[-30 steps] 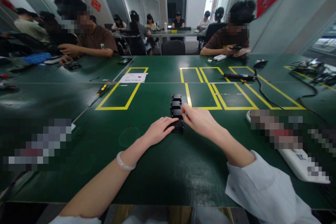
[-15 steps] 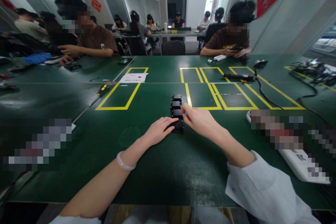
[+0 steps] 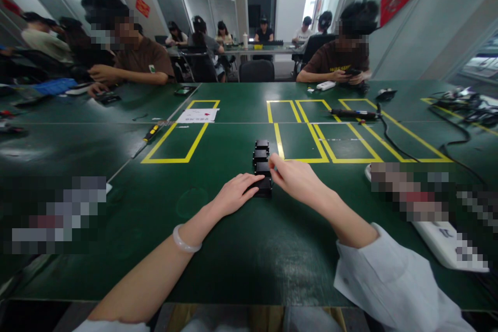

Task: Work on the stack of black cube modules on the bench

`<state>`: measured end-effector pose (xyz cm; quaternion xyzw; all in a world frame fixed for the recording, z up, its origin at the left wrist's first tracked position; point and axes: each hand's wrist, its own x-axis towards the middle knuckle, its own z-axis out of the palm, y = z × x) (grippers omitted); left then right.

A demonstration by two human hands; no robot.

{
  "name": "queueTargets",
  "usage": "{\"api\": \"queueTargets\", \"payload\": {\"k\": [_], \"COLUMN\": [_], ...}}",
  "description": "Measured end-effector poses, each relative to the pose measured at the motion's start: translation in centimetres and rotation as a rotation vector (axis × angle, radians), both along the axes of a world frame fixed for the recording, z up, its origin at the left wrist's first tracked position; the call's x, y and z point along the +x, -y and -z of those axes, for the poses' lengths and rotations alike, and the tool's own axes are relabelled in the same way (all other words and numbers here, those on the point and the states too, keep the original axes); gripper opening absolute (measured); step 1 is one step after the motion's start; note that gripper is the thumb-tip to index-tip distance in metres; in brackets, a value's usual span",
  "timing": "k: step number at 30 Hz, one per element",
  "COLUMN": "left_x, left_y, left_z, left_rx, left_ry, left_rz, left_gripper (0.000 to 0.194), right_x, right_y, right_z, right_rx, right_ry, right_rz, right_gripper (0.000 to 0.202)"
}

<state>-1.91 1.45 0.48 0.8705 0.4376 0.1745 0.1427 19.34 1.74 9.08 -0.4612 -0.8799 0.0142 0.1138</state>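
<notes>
Several small black box-shaped parts stand in a row running away from me on the green table, with little studs showing at their sides. My left hand (image 3: 237,192) reaches over the nearest black part (image 3: 265,187), its fingers across the top and back edge and its thumb against the left side. To the right of that part, my right hand (image 3: 291,174) is closed in a pinch beside the second black part (image 3: 262,167). Whatever is between its fingertips is hidden or too small to make out. Farther off are the third part (image 3: 260,155) and the farthest part (image 3: 262,143).
Yellow tape outlines (image 3: 305,160) mark the green table (image 3: 218,270). A yellow-black screwdriver (image 3: 151,133) and a white sheet (image 3: 198,115) lie to the left. At right are a corded black tool (image 3: 354,114), a white power strip (image 3: 439,244) and tangled cables (image 3: 467,106). Co-workers sit opposite.
</notes>
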Motion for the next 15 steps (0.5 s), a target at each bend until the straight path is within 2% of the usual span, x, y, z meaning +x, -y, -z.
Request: {"api": "queueTargets", "payload": {"k": [15], "left_x": [0.02], "left_y": [-0.04], "left_z": [0.05], "left_rx": [0.013], "left_ry": [-0.001], "left_rz": [0.003], "left_gripper": [0.039], "right_x": [-0.07], "right_y": [-0.13], "right_z": [-0.05], "right_rx": [-0.030], "right_ry": [0.003], "right_rz": [0.003], "right_gripper": [0.016]}}
